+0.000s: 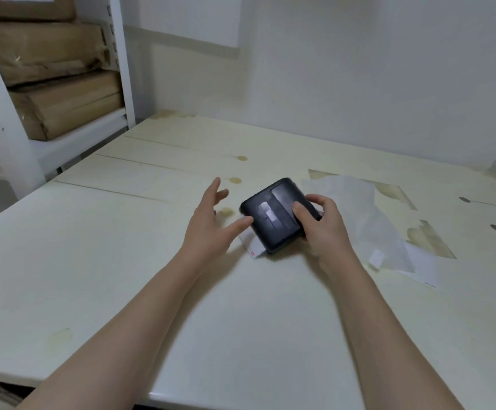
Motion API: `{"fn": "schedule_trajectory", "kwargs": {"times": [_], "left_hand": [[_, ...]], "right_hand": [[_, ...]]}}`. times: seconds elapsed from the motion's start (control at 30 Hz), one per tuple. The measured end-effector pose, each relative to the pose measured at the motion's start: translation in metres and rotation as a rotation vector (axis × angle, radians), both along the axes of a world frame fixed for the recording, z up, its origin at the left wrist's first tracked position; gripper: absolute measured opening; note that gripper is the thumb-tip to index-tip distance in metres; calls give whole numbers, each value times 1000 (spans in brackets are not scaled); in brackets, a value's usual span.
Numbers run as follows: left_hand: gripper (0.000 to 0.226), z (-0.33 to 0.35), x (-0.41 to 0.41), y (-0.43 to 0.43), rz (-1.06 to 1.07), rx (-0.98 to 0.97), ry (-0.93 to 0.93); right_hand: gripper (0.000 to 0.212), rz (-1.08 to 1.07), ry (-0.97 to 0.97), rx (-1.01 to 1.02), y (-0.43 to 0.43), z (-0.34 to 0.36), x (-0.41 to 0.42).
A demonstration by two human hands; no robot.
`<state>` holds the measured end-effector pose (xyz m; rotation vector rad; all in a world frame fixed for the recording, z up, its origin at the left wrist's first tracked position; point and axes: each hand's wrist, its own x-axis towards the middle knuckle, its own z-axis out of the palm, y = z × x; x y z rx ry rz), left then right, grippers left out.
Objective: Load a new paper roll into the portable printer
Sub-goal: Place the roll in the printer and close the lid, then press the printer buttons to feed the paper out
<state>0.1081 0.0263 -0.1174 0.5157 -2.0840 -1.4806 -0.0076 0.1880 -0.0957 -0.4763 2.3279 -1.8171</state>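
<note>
A small black portable printer (273, 216) sits tilted on the pale wooden table (152, 261), its lid closed as far as I can see. A white paper strip (251, 245) with a red mark sticks out from under its near left edge. My right hand (319, 223) grips the printer's right side, thumb on top. My left hand (214, 223) hovers just left of the printer with fingers spread, the thumb tip almost touching its left edge. No separate paper roll is visible.
A crumpled translucent wrapper (368, 220) and a white paper slip (418, 266) lie right of the printer. A white shelf unit (122, 69) with brown wrapped parcels (54, 54) stands at the back left. A white wall closes the table's far side.
</note>
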Motion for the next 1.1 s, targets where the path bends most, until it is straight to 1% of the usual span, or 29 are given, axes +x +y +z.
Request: {"fn": "schedule_trajectory", "kwargs": {"times": [0.07,0.13,0.2,0.23,0.27,0.3,0.37,0.4,0.43,0.5,0.57,0.6,0.7,0.77,0.87,0.97,1.1], "left_hand": [[101,7,-4,13,-22,247,26],[113,13,-12,29,-80,494,34],[129,15,-25,44,-99,649,37],[129,16,-32,52,-92,700,51],[120,16,-39,60,-85,743,81],[103,13,-45,67,-82,782,136],[60,9,-56,75,-70,844,263],[45,9,-58,74,-64,848,297],[36,8,-58,70,-65,841,310],[27,6,-56,58,-66,807,306],[22,9,-53,46,-64,747,301],[21,11,-51,42,-58,732,302],[27,12,-49,37,-12,677,306],[31,11,-47,39,14,607,305],[33,10,-42,49,6,499,302],[36,9,-42,52,-46,411,274],[37,10,-42,44,2,493,291]], "right_hand": [[42,-57,-22,-174,-3,-3,0],[47,-100,-55,-320,-1,-3,-2],[50,-127,-131,-465,3,-2,-6],[51,-137,-186,-529,5,-3,-9],[51,-137,-243,-588,7,-3,-12],[51,-117,-292,-638,10,-5,-14],[50,-33,-332,-657,16,-7,-14],[49,18,-325,-615,17,-8,-14],[48,64,-310,-562,18,-8,-14],[42,125,-299,-486,18,-4,-13],[37,117,-307,-443,17,1,-13],[38,97,-278,-399,18,3,-13],[33,75,-79,-198,17,1,-6],[31,86,13,-137,14,-4,1],[29,21,113,-139,9,-5,7],[31,-20,132,-181,11,-4,8],[41,27,206,-143,12,-3,10]]}}
